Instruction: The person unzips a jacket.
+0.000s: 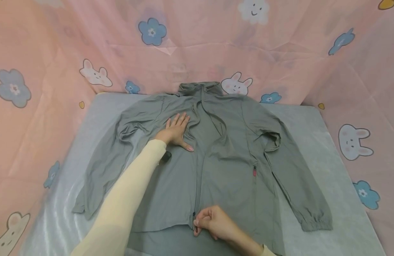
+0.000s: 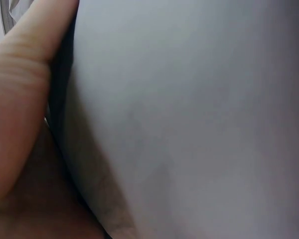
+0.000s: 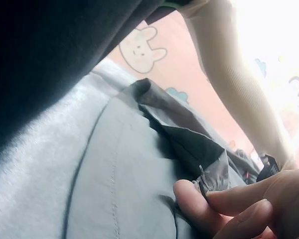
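Jacket (image 1: pixel 229 170) under 2 hands: right hand (image 1: pixel 216 223) pinches zipper's bottom end (image 1: pixel 194 215), left hand (image 1: pixel 175 133) rests, fingers spread, higher.

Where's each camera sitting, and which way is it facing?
Head: on the head, facing forward and down at the gray jacket; left hand, right hand show.
Left wrist: worn there, facing a blurred pale surface; part of left hand shows.
Right wrist: worn there, facing across jacket; right fingers, cream left sleeve show.
Head and right wrist share jacket, pink curtain.

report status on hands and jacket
Left hand spread on jacket; right hand pinching zipper at lower end; jacket front parted at chest; nothing seen in the way.
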The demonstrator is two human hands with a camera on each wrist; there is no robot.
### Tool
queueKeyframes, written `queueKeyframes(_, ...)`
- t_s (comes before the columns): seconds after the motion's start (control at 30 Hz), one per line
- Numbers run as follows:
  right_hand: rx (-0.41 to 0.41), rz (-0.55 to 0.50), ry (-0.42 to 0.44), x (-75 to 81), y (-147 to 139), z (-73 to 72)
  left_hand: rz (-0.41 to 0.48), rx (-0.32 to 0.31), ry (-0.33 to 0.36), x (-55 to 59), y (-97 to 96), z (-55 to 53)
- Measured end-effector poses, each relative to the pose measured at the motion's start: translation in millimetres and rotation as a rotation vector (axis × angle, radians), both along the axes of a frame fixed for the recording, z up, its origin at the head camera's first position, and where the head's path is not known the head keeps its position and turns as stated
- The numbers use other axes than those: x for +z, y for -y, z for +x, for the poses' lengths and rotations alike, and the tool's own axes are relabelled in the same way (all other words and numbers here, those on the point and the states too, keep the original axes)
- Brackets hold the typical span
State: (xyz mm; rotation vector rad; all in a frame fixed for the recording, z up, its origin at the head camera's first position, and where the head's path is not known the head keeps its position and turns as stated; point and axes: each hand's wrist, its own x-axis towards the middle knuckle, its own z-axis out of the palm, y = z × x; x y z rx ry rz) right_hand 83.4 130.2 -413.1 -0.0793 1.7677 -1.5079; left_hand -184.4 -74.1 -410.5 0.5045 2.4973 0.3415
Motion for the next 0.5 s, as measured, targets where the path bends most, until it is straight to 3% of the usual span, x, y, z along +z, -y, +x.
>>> queueKeyframes(0.3, 0.002, -0.021, -0.004, -1.3, -0.6, 0.2, -0.005, 0.002, -0.014, -0.9, -1.4, -2.6)
queueKeyframes(0.5, -0.011, -0.031, -0.025, -3.4, 0.0, -6.0, 0.003, 0.031, -0.023, 1.9, -1.0, 5.0)
